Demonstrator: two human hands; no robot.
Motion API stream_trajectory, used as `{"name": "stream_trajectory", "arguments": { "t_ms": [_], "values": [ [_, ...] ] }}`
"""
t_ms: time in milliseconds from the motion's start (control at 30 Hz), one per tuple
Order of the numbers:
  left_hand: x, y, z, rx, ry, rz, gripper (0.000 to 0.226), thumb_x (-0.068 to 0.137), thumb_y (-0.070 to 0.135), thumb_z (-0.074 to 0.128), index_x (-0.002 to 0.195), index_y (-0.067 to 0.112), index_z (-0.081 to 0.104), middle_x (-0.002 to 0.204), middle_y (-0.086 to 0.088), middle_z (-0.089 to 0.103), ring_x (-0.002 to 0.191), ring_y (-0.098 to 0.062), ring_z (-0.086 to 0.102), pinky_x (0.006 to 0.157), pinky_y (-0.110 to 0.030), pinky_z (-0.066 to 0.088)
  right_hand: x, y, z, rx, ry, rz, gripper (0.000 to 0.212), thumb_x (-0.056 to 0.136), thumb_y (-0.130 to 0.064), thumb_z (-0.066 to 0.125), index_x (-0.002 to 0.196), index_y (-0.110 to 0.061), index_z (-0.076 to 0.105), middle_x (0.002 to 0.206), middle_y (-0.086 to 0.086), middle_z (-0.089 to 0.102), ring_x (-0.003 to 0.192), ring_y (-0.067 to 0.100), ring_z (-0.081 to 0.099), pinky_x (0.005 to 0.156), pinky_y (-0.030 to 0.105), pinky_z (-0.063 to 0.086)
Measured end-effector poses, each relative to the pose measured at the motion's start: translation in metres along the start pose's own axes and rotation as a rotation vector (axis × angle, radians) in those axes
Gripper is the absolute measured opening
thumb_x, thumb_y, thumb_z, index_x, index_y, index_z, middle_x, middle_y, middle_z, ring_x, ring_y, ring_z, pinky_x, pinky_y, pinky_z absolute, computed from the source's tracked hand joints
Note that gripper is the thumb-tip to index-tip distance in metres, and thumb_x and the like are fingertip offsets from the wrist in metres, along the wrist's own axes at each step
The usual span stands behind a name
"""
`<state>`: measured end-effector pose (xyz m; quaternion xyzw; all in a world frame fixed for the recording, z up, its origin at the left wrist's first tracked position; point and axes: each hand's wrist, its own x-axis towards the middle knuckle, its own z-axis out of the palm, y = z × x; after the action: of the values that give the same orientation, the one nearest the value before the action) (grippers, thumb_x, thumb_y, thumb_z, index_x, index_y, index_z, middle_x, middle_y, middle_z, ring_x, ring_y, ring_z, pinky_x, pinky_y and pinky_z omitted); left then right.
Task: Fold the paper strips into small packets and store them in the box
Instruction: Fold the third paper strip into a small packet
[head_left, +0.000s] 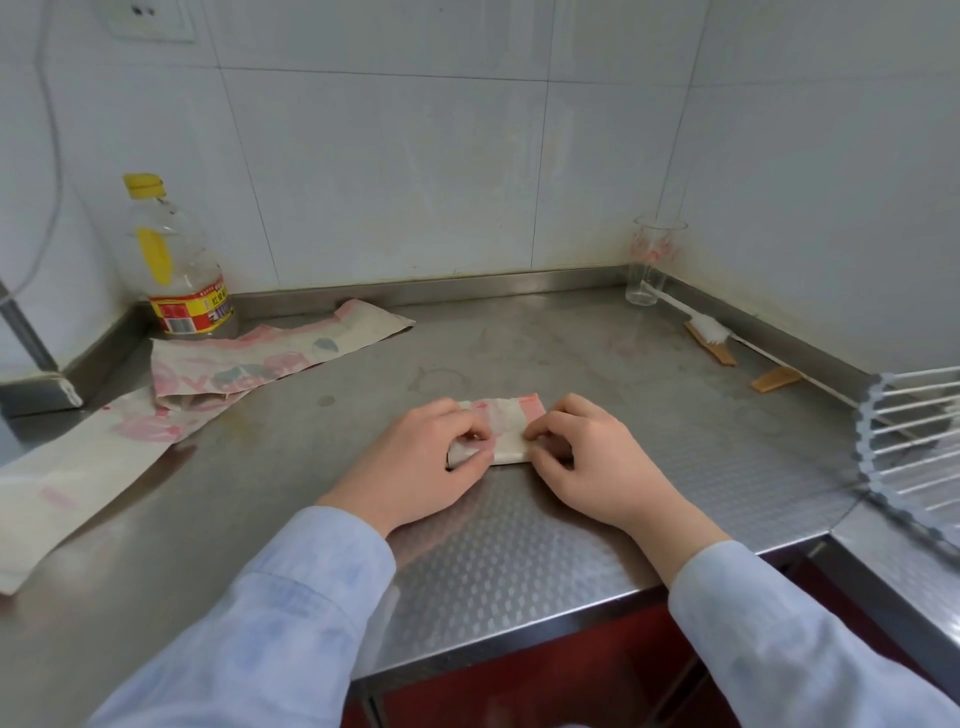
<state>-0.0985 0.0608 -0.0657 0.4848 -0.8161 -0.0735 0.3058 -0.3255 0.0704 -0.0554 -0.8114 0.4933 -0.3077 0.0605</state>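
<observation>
Left hand and right hand hide 2 ends of the packet; the long strip apparently runs off-frame left.

Folded packet lies near the front middle of the bench, with the left grip on its left end and the right grip on its right end. Two paper strips lie to the left, overlapping, the nearer strip reaching the left edge. Bottle stands in the rear left corner, behind the strips. Glass stands in the rear right corner; brush lies just before it along the right wall. Rack sits at far right.
</observation>
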Motion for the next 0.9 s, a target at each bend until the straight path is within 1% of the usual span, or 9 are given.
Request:
{"name": "stream_trajectory", "arguments": {
  "t_ms": [100, 233, 367, 467, 600, 700, 800, 833, 900],
  "values": [
    [0.001, -0.001, 0.002, -0.022, -0.013, 0.013, 0.022, 0.083, 0.046, 0.063, 0.103, 0.037, 0.066, 0.102, 0.022, 0.056, 0.094, 0.000, 0.057, 0.085, -0.028, 0.049, 0.000, 0.002, 0.000, 0.005, -0.028, -0.024, 0.017, 0.082, -0.029, 0.069, 0.099, -0.024, 0.072, 0.094, -0.006, 0.058, 0.082, 0.011, 0.057, 0.077, 0.027, 0.049],
    [0.003, -0.003, 0.001, -0.027, -0.035, 0.019, 0.024, 0.080, 0.048, 0.067, 0.102, 0.038, 0.065, 0.100, 0.021, 0.057, 0.094, -0.002, 0.059, 0.085, -0.031, 0.050, 0.001, 0.006, 0.002, 0.008, -0.023, -0.032, 0.020, 0.083, -0.037, 0.070, 0.100, -0.026, 0.071, 0.094, -0.009, 0.059, 0.083, 0.009, 0.058, 0.077, 0.029, 0.051],
    [0.005, -0.001, 0.002, 0.006, -0.001, -0.013, 0.016, 0.089, 0.047, 0.061, 0.101, 0.038, 0.064, 0.100, 0.018, 0.064, 0.092, -0.007, 0.060, 0.081, -0.036, 0.051, 0.003, 0.008, 0.006, 0.000, 0.001, -0.043, 0.017, 0.090, -0.039, 0.063, 0.098, -0.025, 0.070, 0.089, -0.009, 0.061, 0.086, 0.012, 0.057, 0.077, 0.032, 0.050],
    [0.005, 0.002, 0.002, 0.019, 0.044, -0.054, 0.018, 0.094, 0.045, 0.056, 0.102, 0.034, 0.068, 0.103, 0.015, 0.070, 0.093, -0.013, 0.063, 0.078, -0.037, 0.051, 0.003, 0.008, 0.006, 0.001, 0.004, -0.036, 0.017, 0.094, -0.037, 0.059, 0.094, -0.024, 0.069, 0.083, -0.007, 0.062, 0.084, 0.014, 0.056, 0.076, 0.034, 0.048],
    [0.004, 0.005, 0.004, 0.086, 0.026, -0.115, 0.028, 0.096, 0.050, 0.048, 0.095, 0.031, 0.068, 0.085, 0.007, 0.069, 0.082, -0.020, 0.062, 0.071, -0.040, 0.050, 0.004, 0.009, 0.007, 0.012, 0.006, -0.010, 0.022, 0.098, -0.036, 0.053, 0.089, -0.021, 0.068, 0.081, -0.006, 0.068, 0.080, 0.018, 0.061, 0.073, 0.036, 0.048],
    [0.003, 0.004, 0.005, 0.152, 0.049, -0.183, 0.033, 0.092, 0.056, 0.051, 0.088, 0.030, 0.071, 0.078, 0.005, 0.062, 0.078, -0.020, 0.059, 0.068, -0.037, 0.049, 0.004, 0.010, 0.008, -0.011, 0.008, 0.070, 0.025, 0.096, -0.043, 0.053, 0.092, -0.024, 0.069, 0.079, -0.003, 0.072, 0.078, 0.021, 0.065, 0.069, 0.039, 0.050],
    [0.003, 0.003, 0.005, 0.153, 0.096, -0.221, 0.027, 0.086, 0.058, 0.060, 0.084, 0.034, 0.071, 0.082, 0.009, 0.057, 0.076, -0.014, 0.057, 0.066, -0.033, 0.048, 0.004, 0.011, 0.010, -0.057, 0.035, 0.133, 0.027, 0.092, -0.049, 0.055, 0.089, -0.026, 0.069, 0.078, -0.001, 0.072, 0.079, 0.024, 0.065, 0.068, 0.038, 0.052],
    [0.003, 0.003, 0.004, 0.142, 0.105, -0.209, 0.021, 0.085, 0.055, 0.062, 0.084, 0.035, 0.069, 0.084, 0.010, 0.057, 0.077, -0.012, 0.056, 0.066, -0.032, 0.047, 0.004, 0.011, 0.011, -0.078, 0.048, 0.157, 0.028, 0.090, -0.052, 0.056, 0.088, -0.027, 0.069, 0.077, -0.001, 0.072, 0.079, 0.024, 0.065, 0.068, 0.037, 0.052],
    [0.004, 0.004, 0.001, 0.111, 0.107, -0.158, 0.005, 0.086, 0.040, 0.068, 0.085, 0.035, 0.068, 0.089, 0.014, 0.056, 0.081, -0.009, 0.056, 0.067, -0.030, 0.046, 0.005, 0.012, 0.011, -0.123, 0.079, 0.200, 0.030, 0.086, -0.057, 0.057, 0.085, -0.029, 0.068, 0.073, -0.003, 0.069, 0.077, 0.023, 0.064, 0.066, 0.035, 0.051]
  ]
}}
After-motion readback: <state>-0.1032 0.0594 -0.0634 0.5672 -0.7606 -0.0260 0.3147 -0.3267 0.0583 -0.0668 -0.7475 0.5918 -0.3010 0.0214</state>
